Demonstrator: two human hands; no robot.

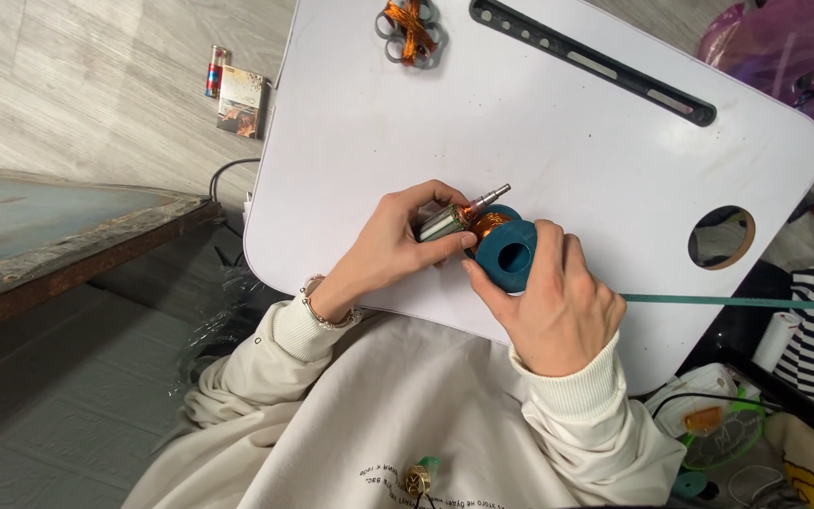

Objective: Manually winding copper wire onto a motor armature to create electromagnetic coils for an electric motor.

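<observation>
My left hand [390,245] grips a small motor armature [468,217] with copper windings and a steel shaft that points up and to the right. My right hand [558,302] holds a dark teal ring-shaped roll [506,253] with a round hole, pressed against the armature's copper end. Both hands meet over the near edge of a white lap table [482,123]. My cream sleeves cover both wrists, and a bracelet shows on the left wrist.
A grey coil frame wound with copper wire [411,31] lies at the table's far edge, beside a long black slot [591,61]. A round cup hole [721,237] opens at the right. A teal strip [723,302] runs rightward. A battery and small box [237,94] lie on the floor.
</observation>
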